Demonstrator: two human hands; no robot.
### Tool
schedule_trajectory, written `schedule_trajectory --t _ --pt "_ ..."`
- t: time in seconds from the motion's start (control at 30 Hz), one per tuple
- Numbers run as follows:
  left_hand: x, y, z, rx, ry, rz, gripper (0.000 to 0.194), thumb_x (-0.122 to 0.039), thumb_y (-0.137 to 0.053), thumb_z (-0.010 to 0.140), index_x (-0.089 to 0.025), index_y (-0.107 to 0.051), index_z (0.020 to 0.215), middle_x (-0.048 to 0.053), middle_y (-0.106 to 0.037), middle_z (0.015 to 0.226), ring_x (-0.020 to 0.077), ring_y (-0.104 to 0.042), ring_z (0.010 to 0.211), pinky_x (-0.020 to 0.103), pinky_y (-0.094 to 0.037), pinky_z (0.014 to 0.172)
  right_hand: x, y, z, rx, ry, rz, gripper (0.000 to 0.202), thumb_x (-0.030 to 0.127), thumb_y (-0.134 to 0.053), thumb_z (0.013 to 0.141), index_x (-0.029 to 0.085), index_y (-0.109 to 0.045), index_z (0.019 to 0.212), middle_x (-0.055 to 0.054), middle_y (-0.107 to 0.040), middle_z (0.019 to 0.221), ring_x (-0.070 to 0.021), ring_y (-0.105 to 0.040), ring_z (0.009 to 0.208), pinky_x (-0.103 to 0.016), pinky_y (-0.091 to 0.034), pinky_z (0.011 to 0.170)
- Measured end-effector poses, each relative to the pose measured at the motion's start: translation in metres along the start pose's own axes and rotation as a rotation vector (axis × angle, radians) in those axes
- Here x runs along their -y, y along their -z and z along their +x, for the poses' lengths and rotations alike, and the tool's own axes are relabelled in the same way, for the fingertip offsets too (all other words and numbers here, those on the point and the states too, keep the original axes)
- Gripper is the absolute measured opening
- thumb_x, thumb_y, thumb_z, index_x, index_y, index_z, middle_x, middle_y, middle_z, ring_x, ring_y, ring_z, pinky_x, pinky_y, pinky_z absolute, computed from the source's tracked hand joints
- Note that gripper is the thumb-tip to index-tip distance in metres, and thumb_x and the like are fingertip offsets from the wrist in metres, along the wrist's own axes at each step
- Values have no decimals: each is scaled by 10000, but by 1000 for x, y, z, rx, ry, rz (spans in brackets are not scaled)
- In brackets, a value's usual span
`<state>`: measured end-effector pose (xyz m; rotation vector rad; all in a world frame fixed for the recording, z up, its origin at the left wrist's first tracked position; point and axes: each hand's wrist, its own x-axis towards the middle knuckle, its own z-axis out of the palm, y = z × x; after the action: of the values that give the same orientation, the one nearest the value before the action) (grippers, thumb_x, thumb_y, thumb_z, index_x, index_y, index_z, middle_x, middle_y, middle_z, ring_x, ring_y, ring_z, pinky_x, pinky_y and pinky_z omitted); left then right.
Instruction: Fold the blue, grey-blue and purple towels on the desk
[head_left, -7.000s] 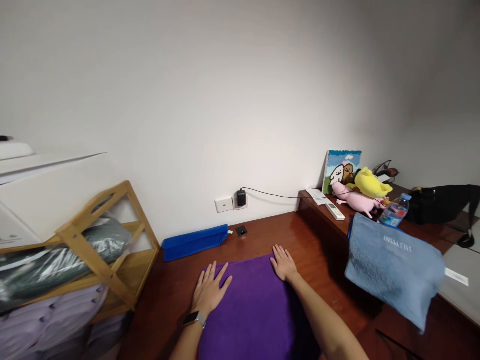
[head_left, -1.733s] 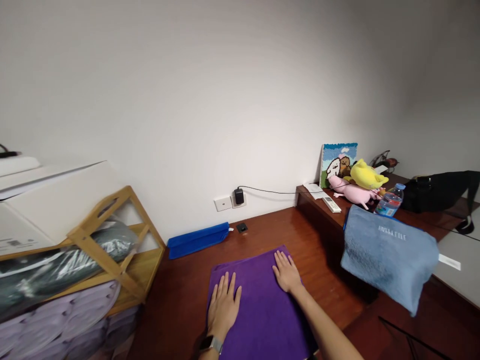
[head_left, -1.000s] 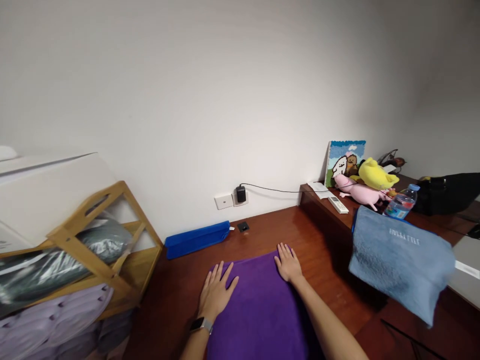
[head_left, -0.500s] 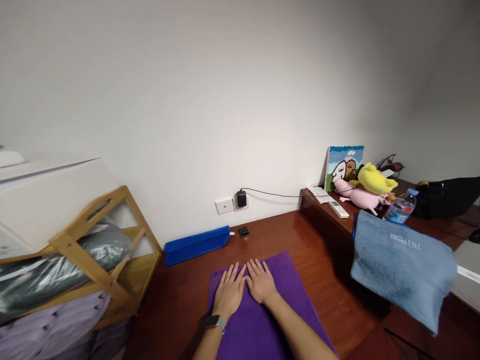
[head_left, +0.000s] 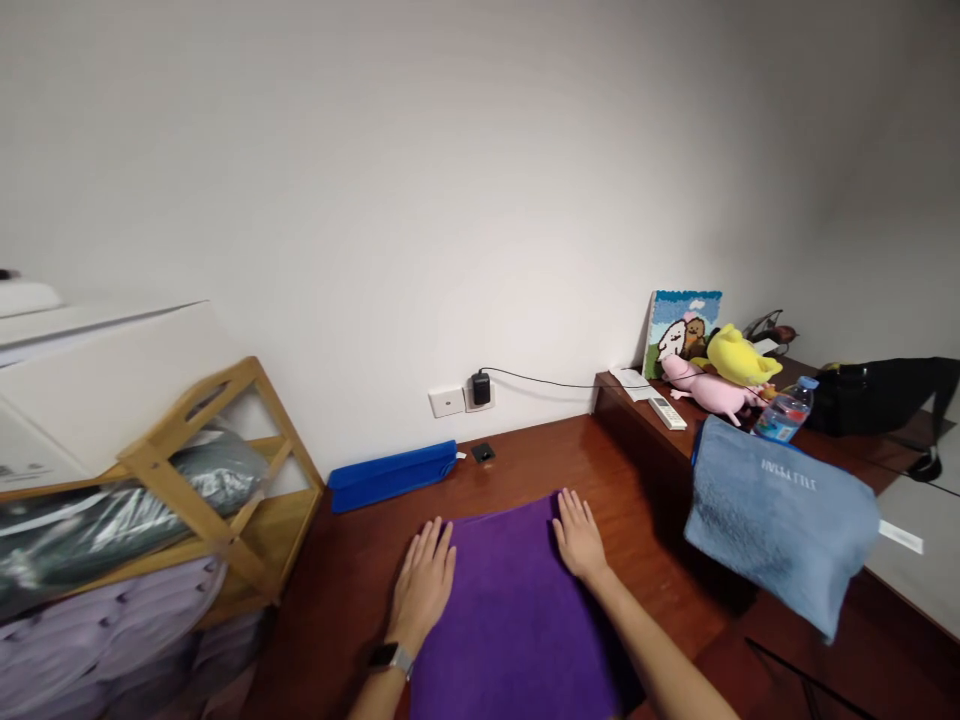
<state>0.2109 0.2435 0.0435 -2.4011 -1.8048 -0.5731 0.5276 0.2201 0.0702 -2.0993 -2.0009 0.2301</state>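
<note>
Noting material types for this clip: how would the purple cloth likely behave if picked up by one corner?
The purple cloth would probably hang floppy, since it lies flat with thin, soft-looking edges. It looks light for its spread, though its weight can't be seen. It seems unlikely to roll, lying flat on the desk.

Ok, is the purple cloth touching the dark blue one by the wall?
Apart. The head view shows bare desk between the purple cloth and the dark blue cloth.
</note>
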Motion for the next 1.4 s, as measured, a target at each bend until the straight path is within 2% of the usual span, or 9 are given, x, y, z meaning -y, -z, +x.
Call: schedule_trajectory --t 0.17,0.27,0.5,0.6,0.7,0.8,0.93,1.23,1.4 --pt "-57 -6 -65 54 -27 16 606 -381 -272 1056 -167 -530 1561 111 -494 1655 294 -424 1558 532 -331 1299 74 -32 -62 -19 219 105 643 455 -202 1117 184 -291 1693 -53 -250 1749 -225 -184 1638 -437 -133 1344" --pt "-66 -15 -103 60 44 65 629 -428 -282 1046 -173 -525 1567 119 -467 1669 326 -429 1553 569 -339 1287 86 -39 -81 50 259 149 672 524 -213 1111 197 -292 1693 -53 -275 1741 -225 -203 1634 -446 -135 1343" --pt "-61 -1 -113 92 50 69 663 -514 -298 1052 -195 -442 1615 119 -415 1700 308 -399 1572 559 -303 1304 -21 5 -77 109 -26 24 666 442 -219 1106 136 -249 1697 -72 -214 1756 -224 -166 1641 -466 -105 1340" --pt "-64 8 -106 87 41 49 644 -492 -312 1057 -180 -472 1597 132 -447 1680 303 -435 1551 545 -336 1289 -41 23 -79 114 -118 -10 663 408 -217 1108 86 -264 1686 -107 -210 1755 -243 -176 1639 -451 -135 1334" --pt "-67 11 -109 10 -9 23 605 -440 -299 1070 -175 -515 1569 124 -495 1654 275 -474 1526 497 -376 1273 -12 21 -97 8 -80 22 658 396 -236 1109 62 -299 1673 -134 -229 1748 -271 -173 1639 -456 -131 1335" --pt "-70 6 -128 -52 -42 35 580 -398 -305 1069 -171 -548 1544 120 -520 1636 274 -478 1523 490 -382 1271 46 -3 -126 -101 146 143 654 445 -251 1116 125 -296 1685 -96 -260 1745 -250 -195 1635 -441 -132 1340" --pt "-76 3 -159 37 -30 72 572 -419 -351 1052 -217 -535 1554 108 -491 1653 310 -460 1535 560 -369 1269 88 -33 -159 -33 327 249 657 516 -241 1115 197 -315 1685 -59 -315 1729 -229 -244 1623 -449 -164 1338" --pt "-81 22 -163 146 20 49 615 -528 -337 1068 -281 -382 1629 90 -351 1727 279 -364 1590 554 -293 1304 -32 7 -157 82 -166 -13 685 452 -212 1097 121 -254 1695 -80 -192 1757 -238 -170 1641 -450 -122 1339" --pt "-84 25 -163 190 36 35 626 -520 -347 1059 -260 -390 1627 92 -348 1724 281 -351 1595 559 -295 1303 -34 17 -162 114 -169 -61 684 430 -223 1095 98 -250 1693 -100 -188 1759 -245 -169 1641 -465 -126 1338"
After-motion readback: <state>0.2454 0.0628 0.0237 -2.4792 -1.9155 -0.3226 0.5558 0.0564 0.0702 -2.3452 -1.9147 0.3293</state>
